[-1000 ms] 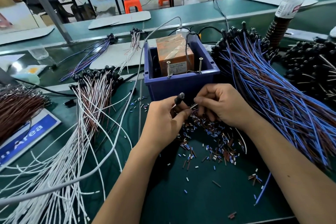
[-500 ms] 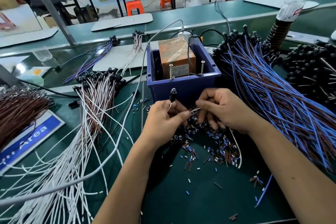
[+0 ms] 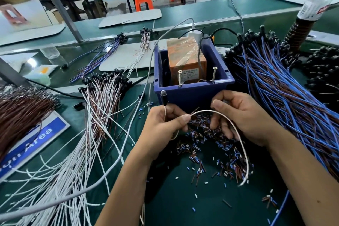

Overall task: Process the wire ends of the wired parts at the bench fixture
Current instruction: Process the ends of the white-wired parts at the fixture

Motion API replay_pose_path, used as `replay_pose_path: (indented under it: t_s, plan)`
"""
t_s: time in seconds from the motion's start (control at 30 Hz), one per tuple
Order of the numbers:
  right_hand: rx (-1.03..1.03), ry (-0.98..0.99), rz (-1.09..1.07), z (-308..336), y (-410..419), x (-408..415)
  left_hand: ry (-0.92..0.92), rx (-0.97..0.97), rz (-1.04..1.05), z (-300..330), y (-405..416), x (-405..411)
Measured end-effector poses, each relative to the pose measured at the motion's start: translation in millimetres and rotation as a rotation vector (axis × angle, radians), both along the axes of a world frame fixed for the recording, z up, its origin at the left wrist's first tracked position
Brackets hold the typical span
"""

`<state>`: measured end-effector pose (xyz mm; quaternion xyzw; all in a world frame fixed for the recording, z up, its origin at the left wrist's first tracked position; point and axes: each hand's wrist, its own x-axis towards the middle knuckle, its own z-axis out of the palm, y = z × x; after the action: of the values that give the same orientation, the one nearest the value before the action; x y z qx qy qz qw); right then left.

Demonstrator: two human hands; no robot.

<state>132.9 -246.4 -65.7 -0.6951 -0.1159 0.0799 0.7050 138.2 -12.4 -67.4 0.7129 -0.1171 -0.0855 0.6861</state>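
A single wired part (image 3: 164,98) is pinched between the thumb and fingers of the left hand (image 3: 165,124), its black tip standing up just above the knuckles. From that pinch a white wire (image 3: 236,134) is arched to the right, passed under the right hand (image 3: 244,117) and looped down toward the wrist. The right hand's fingers are curled downward; whether the wire is gripped by them cannot be told. Beneath and between both hands a litter of cut insulation bits (image 3: 207,152) is spread over the green bench top (image 3: 183,198). Just beyond the fingertips a blue bin (image 3: 192,93) is set, with an orange taped block (image 3: 185,60) and two upright screws (image 3: 179,77) inside it. To the left of the left hand white-wired parts (image 3: 102,101) are fanned out; to the right of the right hand a blue-and-brown wired bundle (image 3: 275,88) is heaped.
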Motion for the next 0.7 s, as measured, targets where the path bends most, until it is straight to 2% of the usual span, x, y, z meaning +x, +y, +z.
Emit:
replay_pose_path:
  t_s: [0.17, 0.3, 0.4, 0.7]
  plan:
    - [0.257, -0.038, 0.229, 0, -8, -4, 0.124, -0.154, -0.003, -1, -1, 1]
    - [0.292, -0.107, 0.304, -2, -9, -6, 0.191, -0.229, 0.003, -2, 3, 4]
    - [0.305, -0.152, 0.244, -4, -6, -3, 0.186, -0.224, 0.0, -1, 2, 6]
    - [0.588, -0.093, -0.043, 9, -14, -1, 0.088, -0.235, -0.134, 3, 5, -3]
